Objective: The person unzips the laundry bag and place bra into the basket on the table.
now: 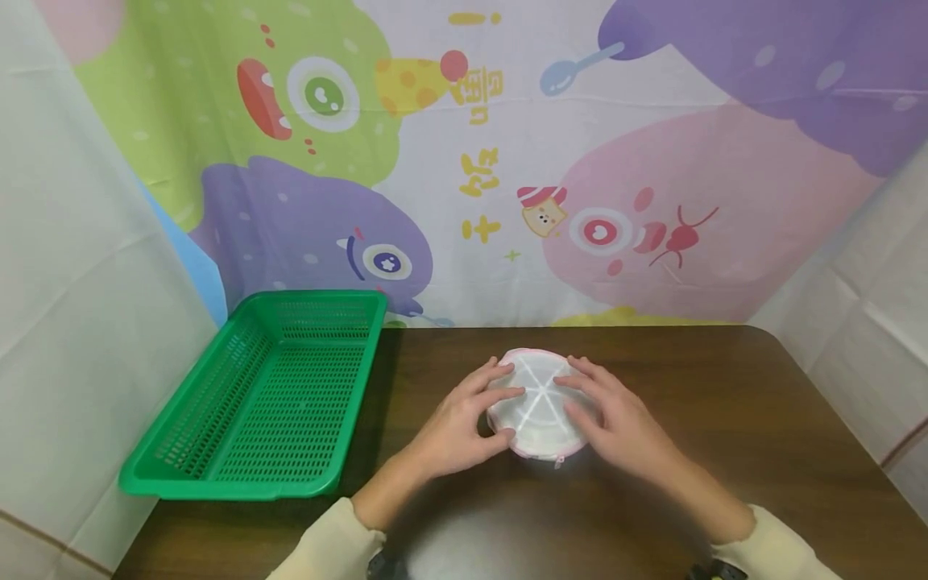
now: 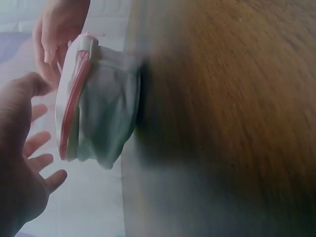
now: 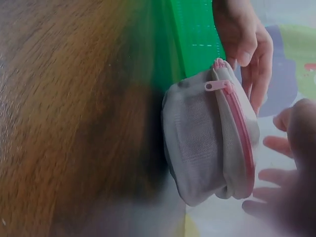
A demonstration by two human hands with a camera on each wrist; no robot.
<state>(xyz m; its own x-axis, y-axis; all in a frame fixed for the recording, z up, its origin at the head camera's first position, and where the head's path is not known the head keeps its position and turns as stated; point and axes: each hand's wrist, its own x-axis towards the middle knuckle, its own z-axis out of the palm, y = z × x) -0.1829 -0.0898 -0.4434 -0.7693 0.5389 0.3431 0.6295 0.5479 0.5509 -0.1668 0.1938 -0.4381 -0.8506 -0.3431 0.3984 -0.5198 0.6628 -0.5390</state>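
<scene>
1. Mesh pouch (image 1: 540, 419): on table (image 1: 732, 427), ctr-right & low in head pic, btw both hands.
2. L hand (image 1: 460, 420): left of pouch in head pic; fingers spread, loosely bent over lid edge, not wrapped round it.
3. R hand (image 1: 616, 415): right of pouch, same pose, fingers over lid, grasp relaxed. Can't tell if fingertips on either hand press the lid.
4. Head view only: white spoke lines on lid, seen from above. Wrist views add the mesh side wall & pink zip (image 3: 242, 133) edge-on; R wrist also gets a bit of green basket, top ctr.
5. Count: 1 pouch, 1 green basket (image 1: 232, 489) (left side, head pic), 2 hands, 2 pale sleeves (image 1: 329, 544), 1 cartoon backdrop (image 1: 500, 282) up top.
6. Orientation: pouch sits flat, lid up; zip pull (image 1: 559, 462) at bottom edge, head pic. Approx. round from above, so no clear long axis.
</scene>
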